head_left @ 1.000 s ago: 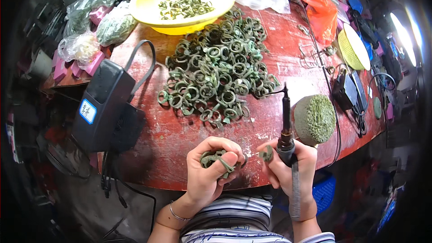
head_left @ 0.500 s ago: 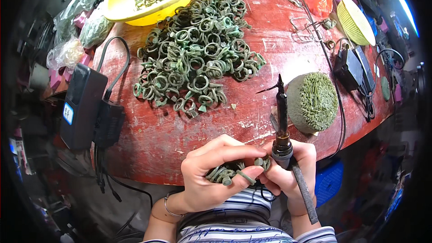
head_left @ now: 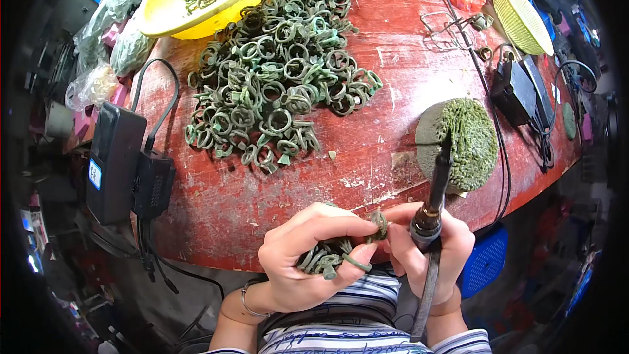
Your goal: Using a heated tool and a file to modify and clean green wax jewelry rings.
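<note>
My left hand (head_left: 311, 249) is closed round several green rings (head_left: 324, 257). Between its thumb and index finger it pinches one ring (head_left: 379, 224), upright. My right hand (head_left: 432, 249) grips a dark pen-shaped hot tool (head_left: 437, 190), like a soldering iron, pointing away from me. Its black tip overlaps the view of a round green block (head_left: 472, 144) with a ridged, crumbly face; whether they touch I cannot tell. From the tool's rear hangs a grey strip or cord (head_left: 427, 295). The right fingertips are close beside the pinched ring. A large heap of green rings (head_left: 282, 72) lies beyond my hands.
A yellow basin (head_left: 157, 19) with small green pieces stands at the back left. Black power boxes (head_left: 114, 164) with cables are at the left edge, and another adapter (head_left: 514, 95) is at the right. A pale yellow basket (head_left: 522, 16) leans at the far right of the red table (head_left: 367, 157).
My right hand has turned the tool, so its tip swings right across the green block and the rear strip swings left. The pinched ring shows more clearly. The whole view has shifted slightly.
</note>
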{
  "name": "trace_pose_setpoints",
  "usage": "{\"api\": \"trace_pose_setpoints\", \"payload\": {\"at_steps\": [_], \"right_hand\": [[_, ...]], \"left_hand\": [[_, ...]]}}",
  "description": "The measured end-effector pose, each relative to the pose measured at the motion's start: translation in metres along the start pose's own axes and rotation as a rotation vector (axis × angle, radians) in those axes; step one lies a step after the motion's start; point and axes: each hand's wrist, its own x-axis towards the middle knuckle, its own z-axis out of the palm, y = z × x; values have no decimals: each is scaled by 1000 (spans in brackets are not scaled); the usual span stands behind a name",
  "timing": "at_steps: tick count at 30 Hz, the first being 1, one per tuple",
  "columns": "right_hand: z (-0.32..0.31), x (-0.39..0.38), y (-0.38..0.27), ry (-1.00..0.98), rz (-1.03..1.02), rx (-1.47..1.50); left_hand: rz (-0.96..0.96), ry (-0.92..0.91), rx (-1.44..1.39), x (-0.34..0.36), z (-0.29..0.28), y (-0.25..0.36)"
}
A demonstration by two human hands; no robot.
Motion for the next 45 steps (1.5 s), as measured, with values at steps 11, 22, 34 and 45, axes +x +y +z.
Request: {"api": "trace_pose_setpoints", "payload": {"at_steps": [11,22,34,45], "right_hand": [[-17,-35,39,72,-304,-436],[-17,-43,49,73,-358,-710],[-18,-44,47,49,-346,-742],[-17,-42,49,68,-385,-739]], "left_hand": [[165,-20,159,-7,-5,-13],[121,86,127,-10,-2,-22],[119,155,141,-9,2,-23],[116,190,181,-12,4,-23]]}}
